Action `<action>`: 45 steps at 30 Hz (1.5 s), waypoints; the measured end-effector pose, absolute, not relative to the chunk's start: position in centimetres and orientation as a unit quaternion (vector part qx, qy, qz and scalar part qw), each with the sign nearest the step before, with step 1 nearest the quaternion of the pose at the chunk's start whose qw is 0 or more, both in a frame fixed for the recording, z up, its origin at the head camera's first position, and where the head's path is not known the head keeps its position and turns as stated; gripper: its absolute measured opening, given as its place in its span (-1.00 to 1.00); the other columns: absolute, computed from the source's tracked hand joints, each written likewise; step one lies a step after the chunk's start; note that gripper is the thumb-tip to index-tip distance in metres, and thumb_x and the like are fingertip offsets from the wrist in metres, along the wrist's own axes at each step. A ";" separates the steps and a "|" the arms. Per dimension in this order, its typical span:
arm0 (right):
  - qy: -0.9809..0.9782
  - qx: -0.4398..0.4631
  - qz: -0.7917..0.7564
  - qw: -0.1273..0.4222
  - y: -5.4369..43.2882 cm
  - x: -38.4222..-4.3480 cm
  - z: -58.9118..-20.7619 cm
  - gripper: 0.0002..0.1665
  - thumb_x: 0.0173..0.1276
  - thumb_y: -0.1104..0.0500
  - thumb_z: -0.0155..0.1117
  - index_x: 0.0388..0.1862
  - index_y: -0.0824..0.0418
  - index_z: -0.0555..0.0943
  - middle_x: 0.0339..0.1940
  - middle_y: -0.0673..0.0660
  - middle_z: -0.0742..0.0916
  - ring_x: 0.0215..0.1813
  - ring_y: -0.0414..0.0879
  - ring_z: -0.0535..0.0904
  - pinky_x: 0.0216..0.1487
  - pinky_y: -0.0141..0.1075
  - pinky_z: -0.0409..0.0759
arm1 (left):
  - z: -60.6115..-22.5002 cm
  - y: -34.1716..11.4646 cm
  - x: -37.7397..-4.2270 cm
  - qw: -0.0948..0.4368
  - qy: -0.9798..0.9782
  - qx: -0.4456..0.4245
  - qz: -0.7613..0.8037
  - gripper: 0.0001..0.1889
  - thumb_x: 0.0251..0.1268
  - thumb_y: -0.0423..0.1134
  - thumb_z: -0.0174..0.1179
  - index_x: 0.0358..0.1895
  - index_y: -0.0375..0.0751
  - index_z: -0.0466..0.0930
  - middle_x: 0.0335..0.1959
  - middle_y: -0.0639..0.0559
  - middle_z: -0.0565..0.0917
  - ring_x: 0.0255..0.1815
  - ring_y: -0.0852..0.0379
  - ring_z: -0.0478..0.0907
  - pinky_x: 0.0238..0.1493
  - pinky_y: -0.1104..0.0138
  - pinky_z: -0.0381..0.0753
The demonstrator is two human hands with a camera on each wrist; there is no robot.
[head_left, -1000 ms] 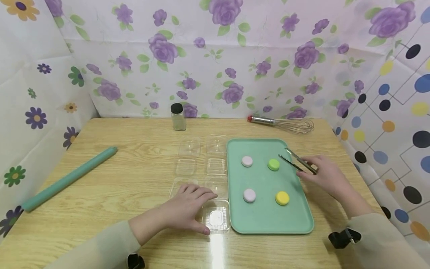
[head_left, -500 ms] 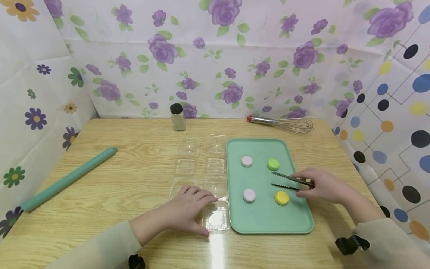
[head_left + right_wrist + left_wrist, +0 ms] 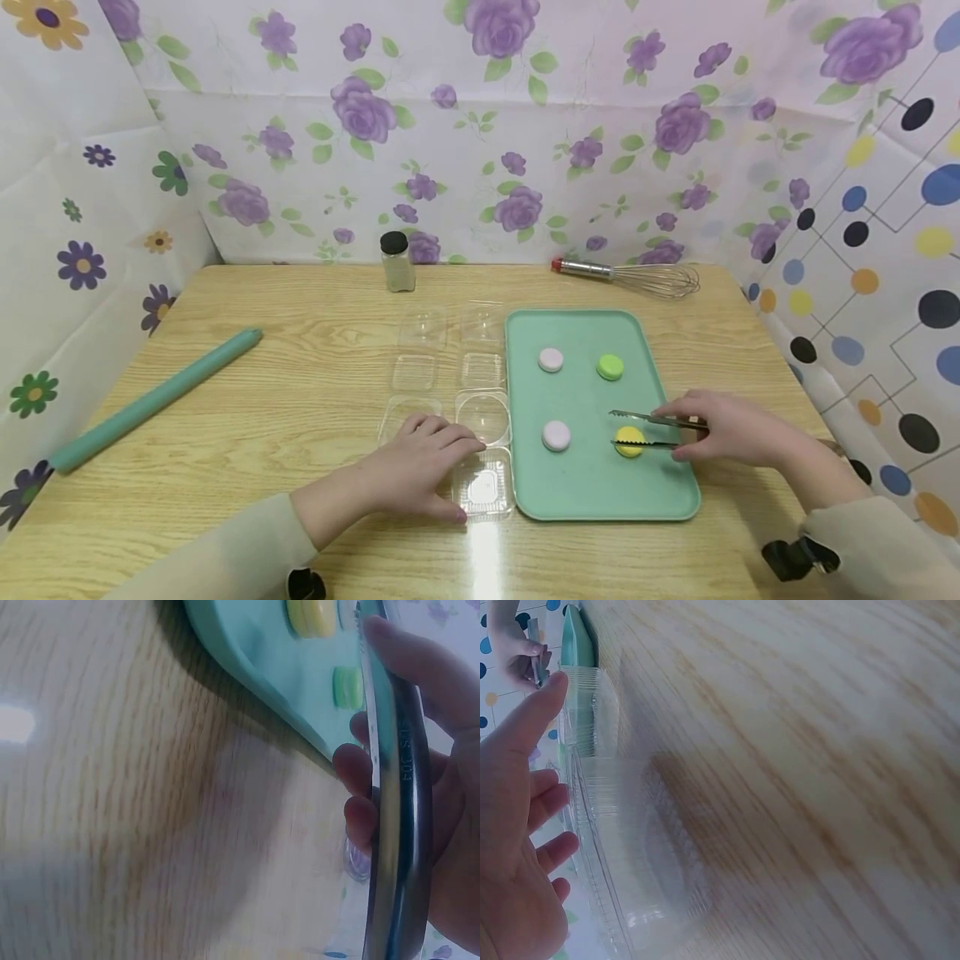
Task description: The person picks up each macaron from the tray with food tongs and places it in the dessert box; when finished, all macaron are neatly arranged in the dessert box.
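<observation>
My right hand (image 3: 738,429) grips metal tongs (image 3: 401,802), their tips spread above the green tray (image 3: 585,487). In the head view the near arm of the tongs crosses over the yellow macaron (image 3: 628,437); whether it touches cannot be told. Behind lies a green macaron (image 3: 610,367), and two pale pink macarons, one at the back (image 3: 551,360) and one in front (image 3: 557,436), sit on the tray's left side. My left hand (image 3: 416,467), fingers loosely spread, is at the clear plastic containers (image 3: 482,487) left of the tray, partly covering them.
More clear plastic boxes (image 3: 415,371) stand behind my left hand. A jar with a black lid (image 3: 398,265) and a whisk (image 3: 630,277) lie toward the table's back edge. A long green roll (image 3: 157,400) lies at the left. Patterned cloth hangs round the table.
My right hand has brought the tongs nearer to me, from beside the green macaron to over the yellow one. My left hand stays almost still.
</observation>
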State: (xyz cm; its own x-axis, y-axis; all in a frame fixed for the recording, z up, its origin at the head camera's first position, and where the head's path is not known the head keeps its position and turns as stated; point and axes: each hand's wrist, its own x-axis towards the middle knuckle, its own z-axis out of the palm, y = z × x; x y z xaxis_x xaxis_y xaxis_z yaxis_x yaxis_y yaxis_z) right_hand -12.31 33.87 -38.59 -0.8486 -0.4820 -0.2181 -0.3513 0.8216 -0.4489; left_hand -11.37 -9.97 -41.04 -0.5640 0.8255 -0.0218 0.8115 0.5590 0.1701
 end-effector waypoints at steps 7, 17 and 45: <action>0.937 -0.229 -0.191 0.181 34.1 -12.1 -38.8 -0.37 0.05 -0.20 0.41 0.10 0.01 0.59 -0.29 -0.07 0.53 -0.31 -0.15 0.36 -0.37 -0.35 0.31 | -41.0 -10.0 -11.3 0.043 0.879 0.469 0.073 -0.16 -0.09 0.33 0.27 0.27 -0.03 0.34 0.16 0.15 0.42 0.14 0.05 0.29 0.18 0.02 0.17; 0.937 -0.238 -0.182 0.180 34.0 -11.9 -39.0 -0.38 0.05 -0.13 0.43 0.09 0.09 0.60 -0.29 -0.05 0.52 -0.37 -0.20 0.35 -0.40 -0.37 0.35 | -40.9 -9.9 -11.4 0.060 0.881 0.463 0.082 -0.18 -0.10 0.31 0.29 0.26 0.00 0.38 0.16 0.18 0.42 0.13 0.08 0.29 0.20 0.01 0.14; 0.935 -0.270 -0.175 0.148 29.6 -12.5 -38.2 -0.48 0.12 -0.03 0.41 0.09 -0.02 0.58 -0.25 -0.07 0.56 -0.43 -0.28 0.37 -0.44 -0.39 0.38 | -41.1 -10.0 -11.5 0.055 0.881 0.461 0.090 -0.12 -0.16 0.35 0.28 0.29 -0.01 0.37 0.18 0.20 0.43 0.01 0.15 0.30 0.16 0.08 0.14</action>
